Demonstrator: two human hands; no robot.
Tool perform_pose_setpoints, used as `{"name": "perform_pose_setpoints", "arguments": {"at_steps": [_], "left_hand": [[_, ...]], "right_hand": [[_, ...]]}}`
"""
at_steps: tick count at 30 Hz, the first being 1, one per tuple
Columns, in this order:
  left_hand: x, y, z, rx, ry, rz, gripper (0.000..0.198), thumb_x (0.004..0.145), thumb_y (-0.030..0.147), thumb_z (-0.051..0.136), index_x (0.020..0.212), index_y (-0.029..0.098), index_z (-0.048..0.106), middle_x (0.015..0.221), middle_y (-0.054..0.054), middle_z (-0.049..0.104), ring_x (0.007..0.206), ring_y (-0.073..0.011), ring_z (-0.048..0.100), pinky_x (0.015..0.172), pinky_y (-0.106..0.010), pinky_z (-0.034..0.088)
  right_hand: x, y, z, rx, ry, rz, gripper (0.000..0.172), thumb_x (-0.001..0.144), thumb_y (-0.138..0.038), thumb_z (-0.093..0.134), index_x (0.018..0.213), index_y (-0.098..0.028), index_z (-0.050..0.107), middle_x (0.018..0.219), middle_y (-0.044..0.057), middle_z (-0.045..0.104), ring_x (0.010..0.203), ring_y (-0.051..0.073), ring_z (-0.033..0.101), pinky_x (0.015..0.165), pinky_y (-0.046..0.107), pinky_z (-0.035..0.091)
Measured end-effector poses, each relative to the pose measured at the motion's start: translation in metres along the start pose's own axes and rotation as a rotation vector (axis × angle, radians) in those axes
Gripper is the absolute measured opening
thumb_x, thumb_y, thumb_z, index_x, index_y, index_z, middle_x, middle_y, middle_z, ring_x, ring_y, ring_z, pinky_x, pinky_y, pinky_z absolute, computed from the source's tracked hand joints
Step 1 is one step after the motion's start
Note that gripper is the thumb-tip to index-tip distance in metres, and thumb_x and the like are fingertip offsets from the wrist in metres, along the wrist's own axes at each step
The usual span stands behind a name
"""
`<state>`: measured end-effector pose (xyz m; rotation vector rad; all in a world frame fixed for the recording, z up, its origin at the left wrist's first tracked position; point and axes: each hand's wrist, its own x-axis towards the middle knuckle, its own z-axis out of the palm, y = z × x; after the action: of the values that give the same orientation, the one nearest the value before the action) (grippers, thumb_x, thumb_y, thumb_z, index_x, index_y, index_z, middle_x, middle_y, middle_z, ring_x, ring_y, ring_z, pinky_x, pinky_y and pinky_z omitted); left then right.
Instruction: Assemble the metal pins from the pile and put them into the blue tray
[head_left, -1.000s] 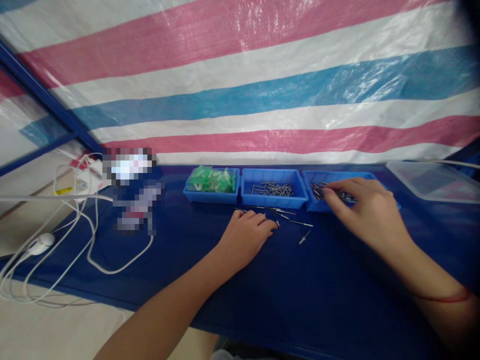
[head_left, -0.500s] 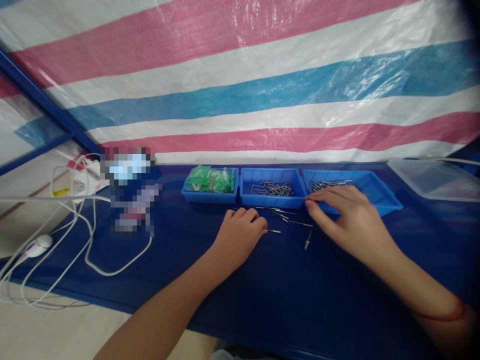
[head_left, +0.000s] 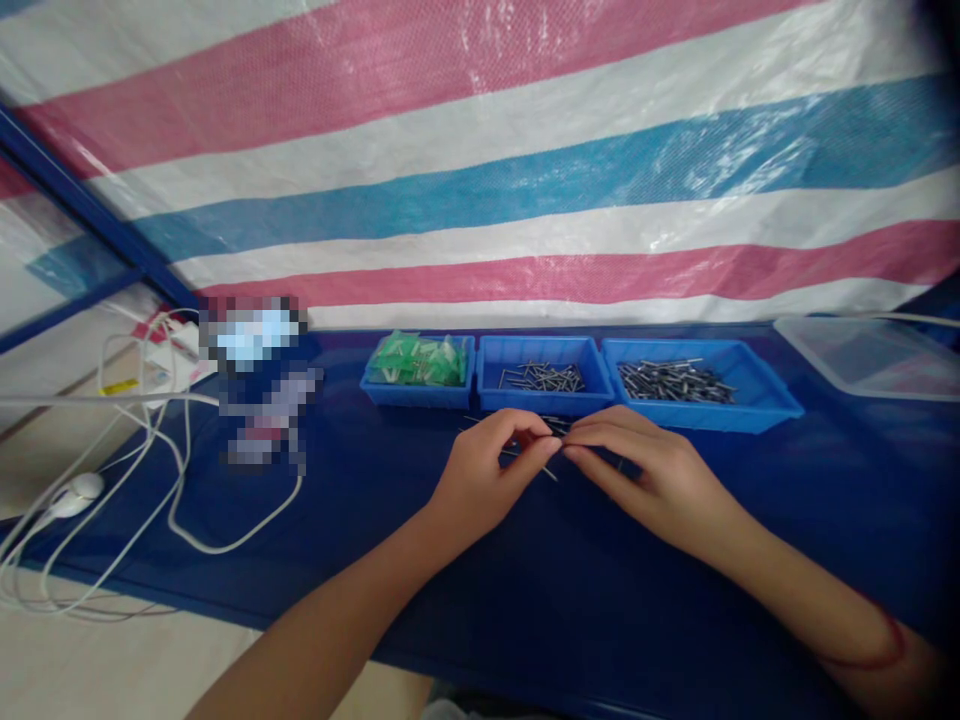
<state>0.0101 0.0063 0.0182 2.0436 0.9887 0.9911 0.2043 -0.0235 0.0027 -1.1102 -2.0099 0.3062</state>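
My left hand [head_left: 487,460] is closed in a pinch over the front of the table. My right hand [head_left: 660,465] pinches from the other side, its fingertips meeting those of the left. Whatever small piece lies between them is hidden. Beneath and behind the fingers, several thin metal pins like blind rivets [head_left: 551,474] lie loose on the dark blue table [head_left: 570,600]. Just beyond stand a blue bin of short metal pins [head_left: 544,378] and, to its right, a blue bin heaped with more metal pieces [head_left: 675,380].
A third blue bin [head_left: 420,400] holds green and clear plastic pieces at the left. Tangled white cables [head_left: 180,480] and a blurred device [head_left: 259,335] occupy the table's left side. A clear plastic lid [head_left: 870,360] lies far right. Striped sheeting [head_left: 480,210] hangs behind.
My right hand has moved left from the right-hand bin to meet my left hand. My left hand has turned and raised its fingers into a pinch, off the loose pins.
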Motion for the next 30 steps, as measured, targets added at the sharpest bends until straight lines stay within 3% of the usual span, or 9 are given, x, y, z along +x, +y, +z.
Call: {"name": "perform_pose_setpoints", "arguments": {"at_steps": [3,8,13,18,24,30], "left_hand": [[0.000,0.002,0.000,-0.015,0.007,-0.043,0.009,0.087,0.025,0.059,0.084,0.017,0.063,0.082,0.000,0.068,0.075,-0.0123,0.062,0.072,-0.023,0.048],[-0.002,-0.001,0.004,-0.026,-0.092,-0.043,0.011,0.087,0.025,0.059,0.088,0.016,0.065,0.082,-0.001,0.070,0.076,-0.0130,0.063,0.071,-0.023,0.047],[-0.003,-0.002,0.004,-0.072,-0.212,0.038,0.022,0.093,0.028,0.052,0.105,0.016,0.065,0.097,-0.005,0.071,0.088,-0.0153,0.065,0.079,-0.025,0.048],[-0.003,0.000,0.003,-0.079,-0.235,0.071,0.021,0.093,0.030,0.053,0.100,0.016,0.066,0.097,-0.006,0.071,0.089,-0.0157,0.065,0.079,-0.025,0.048],[-0.003,-0.003,0.007,-0.094,-0.228,0.047,0.020,0.094,0.031,0.053,0.096,0.017,0.066,0.099,-0.006,0.070,0.090,-0.0160,0.064,0.079,-0.025,0.048],[-0.003,-0.004,0.008,-0.109,-0.251,0.052,0.019,0.091,0.031,0.057,0.092,0.015,0.066,0.093,-0.006,0.069,0.085,-0.0149,0.063,0.076,-0.025,0.047]], "right_hand": [[0.000,0.000,-0.001,0.097,0.059,0.145,0.007,0.089,-0.026,0.058,0.091,-0.023,0.064,0.090,0.003,0.067,0.086,0.017,0.063,0.077,0.031,0.050],[0.000,-0.007,0.001,0.233,0.113,0.291,0.011,0.088,-0.034,0.060,0.088,-0.023,0.064,0.082,0.002,0.065,0.075,0.016,0.061,0.064,0.027,0.049],[-0.001,-0.012,0.000,0.259,0.115,0.252,0.009,0.087,-0.032,0.061,0.086,-0.024,0.066,0.081,0.002,0.066,0.075,0.017,0.062,0.062,0.029,0.050],[-0.001,-0.014,-0.003,0.234,0.102,0.197,0.006,0.087,-0.029,0.063,0.087,-0.025,0.067,0.083,0.002,0.068,0.076,0.017,0.063,0.068,0.032,0.050],[-0.002,-0.015,0.001,0.239,0.122,0.230,0.006,0.085,-0.029,0.064,0.084,-0.023,0.066,0.077,0.001,0.065,0.071,0.016,0.062,0.063,0.030,0.049],[-0.002,-0.020,-0.001,0.215,0.090,0.122,0.005,0.086,-0.021,0.062,0.087,-0.023,0.066,0.081,0.002,0.066,0.072,0.015,0.061,0.065,0.030,0.049]]}}
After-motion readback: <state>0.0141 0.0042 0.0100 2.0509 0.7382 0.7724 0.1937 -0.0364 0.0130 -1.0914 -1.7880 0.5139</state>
